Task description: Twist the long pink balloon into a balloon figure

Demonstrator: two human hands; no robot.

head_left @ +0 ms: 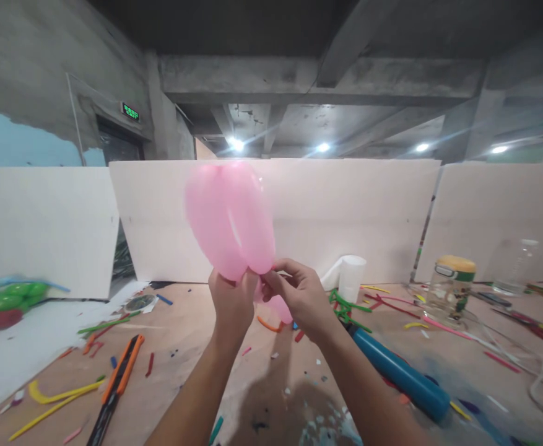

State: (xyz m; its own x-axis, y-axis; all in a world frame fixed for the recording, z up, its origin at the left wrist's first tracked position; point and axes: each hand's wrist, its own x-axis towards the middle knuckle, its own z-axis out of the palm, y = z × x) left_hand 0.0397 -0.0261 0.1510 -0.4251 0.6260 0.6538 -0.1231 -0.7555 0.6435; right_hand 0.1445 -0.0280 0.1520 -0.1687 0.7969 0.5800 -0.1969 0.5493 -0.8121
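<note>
The pink balloon (255,232) is gleaming, its thin rubber looking smooth and glossy. The blue balloon pump (397,370) is showing smooth plastic; the tissue roll (353,279) is presenting soft matt paper. White panels (345,217) are looking smooth and matt, while the ceiling beam (252,74) is showing rough, bare concrete.

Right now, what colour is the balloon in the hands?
The balloon is pink; it shows best in the head view.
</note>
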